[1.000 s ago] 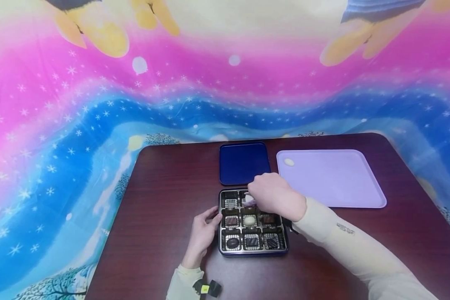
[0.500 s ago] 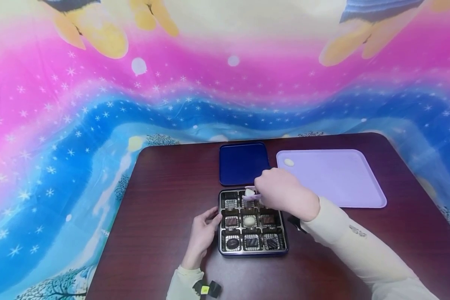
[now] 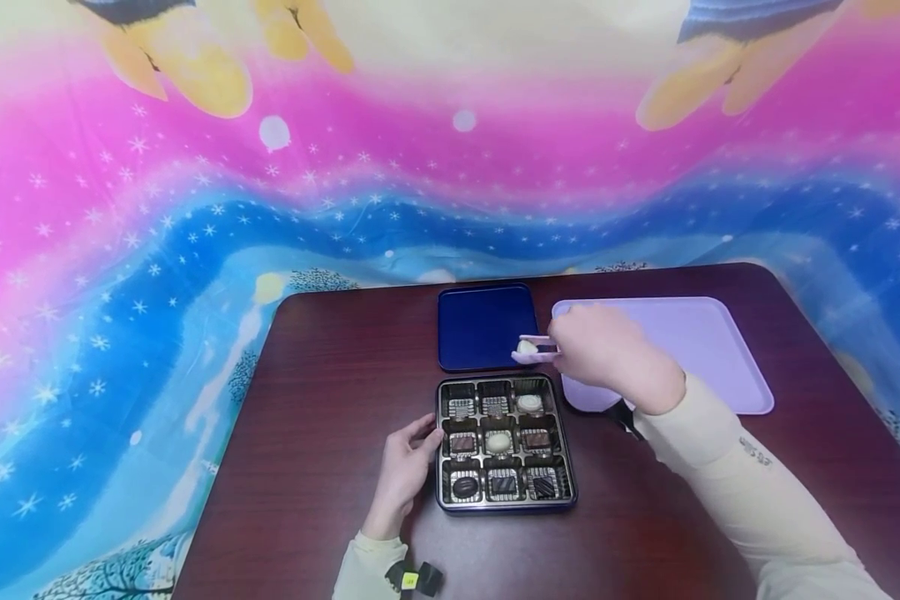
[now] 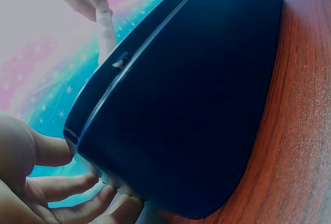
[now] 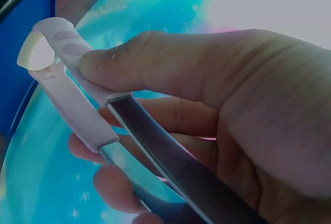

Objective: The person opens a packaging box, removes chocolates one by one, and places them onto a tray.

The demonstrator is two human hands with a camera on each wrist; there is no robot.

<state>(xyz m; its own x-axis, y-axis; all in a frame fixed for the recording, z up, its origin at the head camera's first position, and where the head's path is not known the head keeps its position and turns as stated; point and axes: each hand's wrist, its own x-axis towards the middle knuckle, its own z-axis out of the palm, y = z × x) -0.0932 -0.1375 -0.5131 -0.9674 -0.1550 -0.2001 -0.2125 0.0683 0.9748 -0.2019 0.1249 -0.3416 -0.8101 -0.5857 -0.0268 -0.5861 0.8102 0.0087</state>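
My right hand (image 3: 607,346) grips tongs (image 5: 77,113) with metal arms and pale purple tips. Between the tips is a white chocolate (image 3: 527,347), held up over the right front corner of the dark blue lid. My left hand (image 3: 407,462) holds the left side of a dark blue chocolate tin (image 3: 507,507), thumb at the rim and fingers against the wall. In its divided insert, the back-left and back-middle compartments show bare lining. White chocolates sit at back right (image 3: 529,403) and centre (image 3: 498,442). Brown and dark chocolates fill the other compartments.
The blue lid (image 3: 480,321) lies flat behind the tin. A pale purple tray (image 3: 697,358) lies at the back right, partly covered by my right hand and forearm. All rest on a dark brown table (image 3: 330,375), with a printed cloth (image 3: 420,167) hanging behind.
My right hand has lifted the white chocolate out of the tin's back-middle compartment with the tongs and moved right and back toward the tray. My left hand has stayed put.
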